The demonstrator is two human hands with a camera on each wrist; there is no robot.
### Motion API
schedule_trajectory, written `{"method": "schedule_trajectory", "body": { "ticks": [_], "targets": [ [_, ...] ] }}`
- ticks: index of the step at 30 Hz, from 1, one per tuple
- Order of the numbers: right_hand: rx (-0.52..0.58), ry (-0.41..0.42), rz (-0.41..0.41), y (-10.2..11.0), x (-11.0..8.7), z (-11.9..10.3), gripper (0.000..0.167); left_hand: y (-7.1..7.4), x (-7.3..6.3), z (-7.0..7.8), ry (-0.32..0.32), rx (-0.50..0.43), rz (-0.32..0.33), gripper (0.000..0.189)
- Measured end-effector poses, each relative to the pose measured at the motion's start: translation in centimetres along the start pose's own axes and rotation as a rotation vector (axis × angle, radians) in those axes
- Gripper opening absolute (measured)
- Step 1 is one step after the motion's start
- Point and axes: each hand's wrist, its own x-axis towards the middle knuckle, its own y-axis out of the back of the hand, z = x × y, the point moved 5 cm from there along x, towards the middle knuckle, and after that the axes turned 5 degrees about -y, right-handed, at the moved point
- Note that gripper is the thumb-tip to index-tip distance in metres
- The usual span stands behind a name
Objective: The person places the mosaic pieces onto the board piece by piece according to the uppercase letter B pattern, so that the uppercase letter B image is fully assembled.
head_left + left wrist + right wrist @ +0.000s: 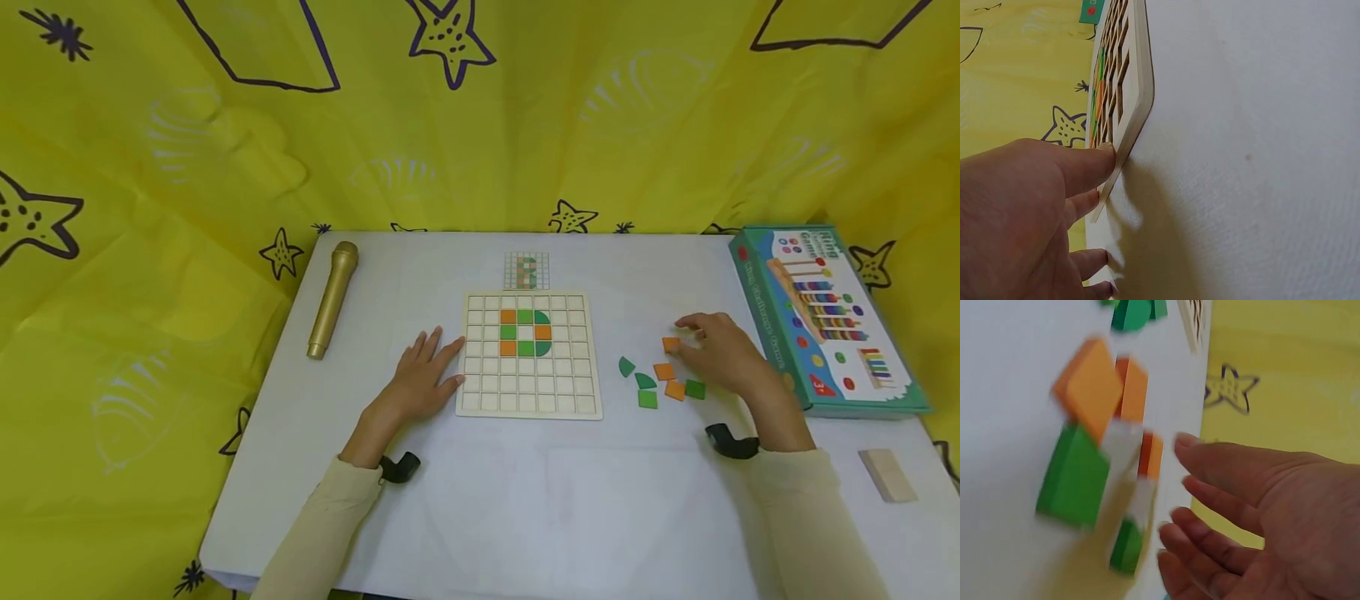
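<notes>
My left hand (pixel 423 379) lies at the left edge of a pale wooden grid board (pixel 528 408), fingers spread, thumb touching its rim in the left wrist view. Orange and green squares and darker green quarter rounds (pixel 543 317) form a D-like ring in the board's cells. To the right, my right hand (pixel 720 354) is over the loose pieces, fingers loosely bent and holding nothing. Nearest to it is an orange square (pixel 671 345). Around it lie more orange squares (pixel 664 372), green squares (pixel 647 399) and green quarter rounds (pixel 645 381). The right wrist view shows another green piece (pixel 1127 545) near the fingertips.
A small card (pixel 527 271) printed with a coloured grid pattern lies just behind the board. At the left is a gold microphone (pixel 333 300). A green game box (pixel 832 325) stands right of my right hand, with a small wooden block (pixel 888 475) in front of it.
</notes>
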Motion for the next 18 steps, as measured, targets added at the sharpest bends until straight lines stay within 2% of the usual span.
{"method": "schedule_trajectory", "body": {
  "ticks": [4, 7, 10, 14, 18],
  "targets": [
    [-0.023, -0.041, -0.041, 0.6, -0.9, 3.0, 0.061, 0.0, 0.0, -0.1, 0.003, 0.001, -0.007, 0.066],
    [-0.004, -0.061, -0.049, 0.6, -1.4, 4.2, 0.063, 0.0, 0.0, -0.1, 0.006, 0.001, -0.009, 0.066],
    [0.025, -0.055, -0.035, 0.2, -1.5, 4.6, 0.056, -0.1, 0.0, -0.2, 0.006, 0.002, -0.002, 0.066],
    [0.045, -0.037, 0.023, -0.3, -1.5, 4.5, 0.044, -0.1, 0.0, -0.2, 0.007, 0.003, 0.004, 0.066],
    [0.053, -0.067, 0.057, -0.5, -1.7, 4.4, 0.046, 0.0, 0.0, -0.1, 0.0, 0.0, 0.01, 0.066]
  ]
}}
